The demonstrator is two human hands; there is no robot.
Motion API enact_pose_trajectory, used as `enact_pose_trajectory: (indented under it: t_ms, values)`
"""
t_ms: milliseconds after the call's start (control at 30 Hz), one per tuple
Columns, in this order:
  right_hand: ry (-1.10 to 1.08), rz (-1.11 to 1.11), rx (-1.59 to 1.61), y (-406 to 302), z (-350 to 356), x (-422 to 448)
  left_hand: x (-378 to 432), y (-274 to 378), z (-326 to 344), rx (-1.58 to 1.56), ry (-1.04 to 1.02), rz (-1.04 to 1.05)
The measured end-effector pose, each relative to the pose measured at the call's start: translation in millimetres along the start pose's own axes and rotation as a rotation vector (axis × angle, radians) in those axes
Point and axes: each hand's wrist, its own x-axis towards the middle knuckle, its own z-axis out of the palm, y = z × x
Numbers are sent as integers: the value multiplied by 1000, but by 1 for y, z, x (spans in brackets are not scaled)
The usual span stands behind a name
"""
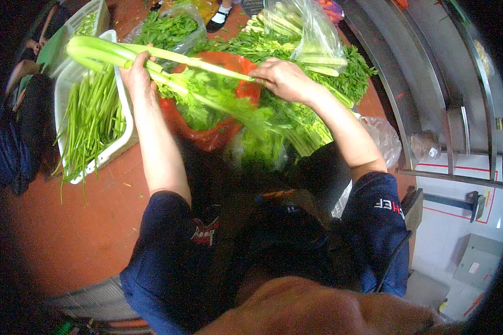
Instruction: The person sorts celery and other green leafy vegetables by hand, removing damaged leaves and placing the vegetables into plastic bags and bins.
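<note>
My left hand [139, 75] is closed around a bunch of celery [96, 50], its pale base pointing left and its leafy tops blurred towards the right. Between the fingers of my right hand [272, 77] is the thin end of one celery stalk [209, 67], spread apart from the bunch. Below the bunch a red plastic bag [205, 138] stands open with green leaves in it. A white plastic basket [128, 113] at the left holds many long, trimmed green stalks [94, 109].
Leafy celery [302, 117] lies piled beyond and right of the red bag, partly under a clear plastic bag [322, 37]. Another clear bag of leaves [167, 31] stands at the top. A person's shoe [218, 21] is near it; other people are at far left. Metal shelving [402, 83] curves along the right.
</note>
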Motion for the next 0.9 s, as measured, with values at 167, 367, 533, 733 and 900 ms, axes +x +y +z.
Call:
enact_pose_trajectory:
  t_ms: [167, 367, 533, 733, 900]
  values:
    - [-172, 60, -169, -7, 4, 11, 2, -1, -5, -21, -14, -22]
    - [19, 391, 81, 18, 36, -1, 1, -1, -3, -3, 25, -48]
    - [435, 641, 536, 86, 26, -54, 11, 3, -19, -4, 66, -48]
    - [131, 395, -24, 33, 30, -42, 16, 0, -24, -73, 59, -106]
    - [289, 311, -206, 32, 33, -50, 17, 3, -30, -83, 86, -148]
